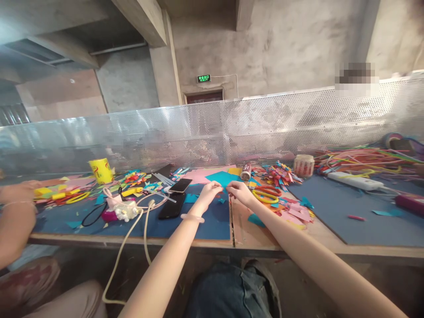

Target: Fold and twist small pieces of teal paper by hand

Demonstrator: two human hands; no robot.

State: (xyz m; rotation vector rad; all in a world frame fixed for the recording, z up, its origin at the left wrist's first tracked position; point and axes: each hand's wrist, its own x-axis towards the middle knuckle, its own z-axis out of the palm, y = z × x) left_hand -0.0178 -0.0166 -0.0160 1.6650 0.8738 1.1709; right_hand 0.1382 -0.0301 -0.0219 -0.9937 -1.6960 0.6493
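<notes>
My left hand (211, 193) and my right hand (239, 191) are stretched out over the workbench (212, 240), fingertips pinched close together. Between them is something very small that I cannot make out. Just behind the hands lies a teal paper sheet (222, 178) on pink paper (198, 175). Yellow and red scissors (267, 193) lie right of my right hand. Two dark phones (175, 198) lie left of my left hand. A pale bracelet sits on my left wrist.
Another person's arm (15, 212) rests at the far left. A yellow cup (101, 170), paper scraps (294, 214), a small jar (304, 165), a white power strip (355, 180), coloured sticks (364, 158) and a cream cable (132, 234) crowd the bench. A perforated metal screen (232, 128) stands behind.
</notes>
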